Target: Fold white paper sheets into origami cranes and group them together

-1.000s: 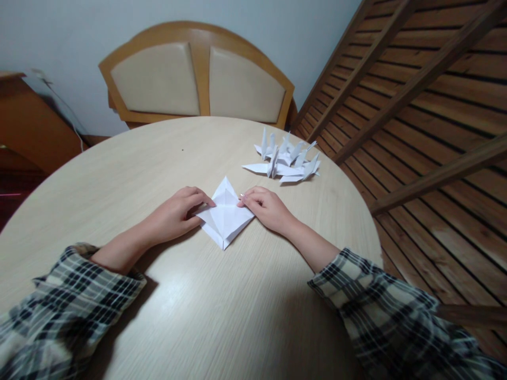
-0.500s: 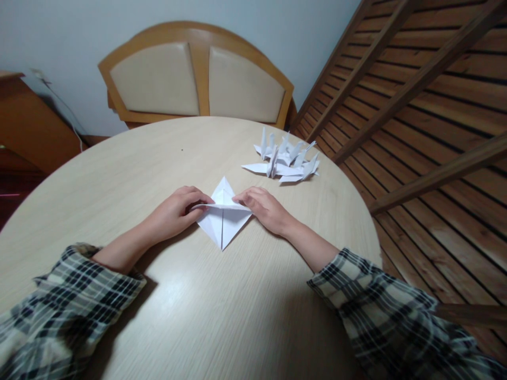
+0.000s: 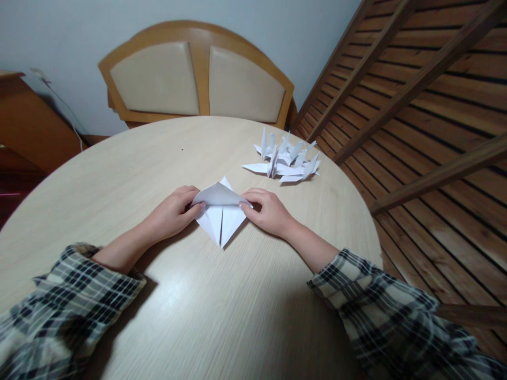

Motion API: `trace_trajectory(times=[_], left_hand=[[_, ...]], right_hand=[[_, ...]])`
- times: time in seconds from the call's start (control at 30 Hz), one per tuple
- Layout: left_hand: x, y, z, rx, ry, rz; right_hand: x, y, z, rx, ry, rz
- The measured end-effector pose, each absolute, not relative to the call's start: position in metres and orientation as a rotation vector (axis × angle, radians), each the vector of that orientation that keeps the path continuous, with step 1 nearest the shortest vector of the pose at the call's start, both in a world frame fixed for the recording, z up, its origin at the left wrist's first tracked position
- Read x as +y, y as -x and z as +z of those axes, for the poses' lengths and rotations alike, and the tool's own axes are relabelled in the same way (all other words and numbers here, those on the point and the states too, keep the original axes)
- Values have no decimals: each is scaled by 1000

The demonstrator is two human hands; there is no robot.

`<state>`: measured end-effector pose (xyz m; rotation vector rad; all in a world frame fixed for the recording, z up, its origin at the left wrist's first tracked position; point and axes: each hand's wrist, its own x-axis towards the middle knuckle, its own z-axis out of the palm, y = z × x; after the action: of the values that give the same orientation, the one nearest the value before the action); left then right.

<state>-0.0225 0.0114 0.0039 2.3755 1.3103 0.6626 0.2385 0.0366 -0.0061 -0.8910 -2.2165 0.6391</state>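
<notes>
A white folded paper [image 3: 222, 221] rests on the table in front of me, its lower point toward me with a slit up the middle. Its upper flap is raised, bent along a crease across the centre, and a small tip shows behind it. At the left corner, my left hand [image 3: 179, 209] pinches the paper, thumb on the crease and fingers partly hidden behind the flap. My right hand [image 3: 268, 212] grips the opposite corner in the same way, thumb in front.
Several white folded paper cranes [image 3: 283, 161] stand close together toward the table's far right. The round wooden table [image 3: 190, 316] has its curved far edge near a padded headboard-shaped panel [image 3: 241, 84]. Slatted wood [image 3: 435, 132] rises on the right.
The flap's near face now shows broadly, where before it was seen nearly edge-on. My right thumb has come round to the front of the crease. Both hands have stayed at the side corners.
</notes>
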Motion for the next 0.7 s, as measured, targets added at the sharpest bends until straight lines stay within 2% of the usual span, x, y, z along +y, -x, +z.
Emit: trace_trajectory(times=[0.7], left_hand=[[13,14,4,1422,-2331,714]], right_hand=[[37,-233,-5,-2147,1064,619]])
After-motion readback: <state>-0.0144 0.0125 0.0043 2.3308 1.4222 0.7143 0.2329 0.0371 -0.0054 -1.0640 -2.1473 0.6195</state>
